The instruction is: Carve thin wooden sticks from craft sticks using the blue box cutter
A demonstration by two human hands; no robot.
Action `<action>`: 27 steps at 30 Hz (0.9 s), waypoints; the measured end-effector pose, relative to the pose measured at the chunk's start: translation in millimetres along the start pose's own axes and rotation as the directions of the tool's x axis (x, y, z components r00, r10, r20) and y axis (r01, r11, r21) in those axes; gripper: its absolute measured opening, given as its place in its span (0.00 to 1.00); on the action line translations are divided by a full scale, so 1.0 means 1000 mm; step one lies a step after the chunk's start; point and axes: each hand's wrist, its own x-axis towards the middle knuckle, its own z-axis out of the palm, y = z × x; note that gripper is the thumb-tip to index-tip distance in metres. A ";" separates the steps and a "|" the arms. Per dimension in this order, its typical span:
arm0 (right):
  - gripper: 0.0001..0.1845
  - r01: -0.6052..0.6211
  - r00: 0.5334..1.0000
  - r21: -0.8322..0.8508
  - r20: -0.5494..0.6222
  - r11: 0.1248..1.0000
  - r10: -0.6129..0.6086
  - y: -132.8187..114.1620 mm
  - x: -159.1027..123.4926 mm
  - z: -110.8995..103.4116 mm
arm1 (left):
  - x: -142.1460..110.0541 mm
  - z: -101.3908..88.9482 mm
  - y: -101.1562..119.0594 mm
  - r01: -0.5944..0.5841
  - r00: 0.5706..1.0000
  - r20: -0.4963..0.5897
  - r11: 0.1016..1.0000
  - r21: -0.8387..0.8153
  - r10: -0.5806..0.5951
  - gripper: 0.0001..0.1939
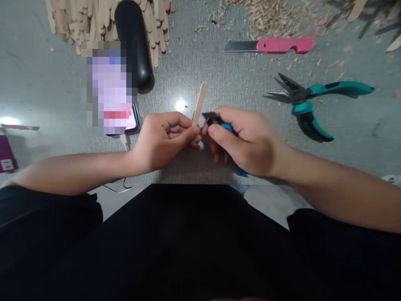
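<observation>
My left hand (166, 140) is closed in a pinch on the lower end of a pale wooden craft stick (199, 102), which stands up and away from me. My right hand (247, 142) is wrapped round a blue-handled utility knife (219, 121). The knife's dark tip sits right beside the stick, close to my left fingertips. Both hands hover over the grey table (219, 71), near its front edge.
A pile of craft sticks (78, 16) and a black case (134, 42) lie at the back left, with a phone (134, 119) on a cable. A pink knife (275, 44), teal pliers (313, 100) and wood shavings (275, 16) lie on the right.
</observation>
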 end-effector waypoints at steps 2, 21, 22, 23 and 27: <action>0.17 -0.029 0.999 -0.064 0.033 0.998 0.031 0.001 -0.003 0.001 | 0.000 0.000 -0.001 -0.013 1.000 0.001 1.000 0.019 0.013 0.08; 0.10 0.128 0.988 -0.275 -0.049 0.953 -0.147 -0.006 0.000 -0.012 | 0.003 -0.011 -0.001 -0.268 0.962 0.017 0.936 0.227 0.271 0.27; 0.11 0.114 0.992 -0.231 -0.034 0.966 -0.125 -0.006 0.001 -0.008 | 0.003 -0.011 -0.002 -0.259 0.965 0.013 0.941 0.218 0.263 0.28; 0.13 0.093 0.994 -0.193 -0.037 0.977 -0.102 -0.006 0.001 -0.005 | 0.003 -0.011 -0.002 -0.252 0.967 0.012 0.943 0.216 0.256 0.29; 0.21 0.048 0.994 -0.123 -0.088 0.991 -0.059 -0.007 0.004 0.004 | 0.000 -0.010 -0.003 -0.252 0.968 0.037 0.945 0.207 0.250 0.27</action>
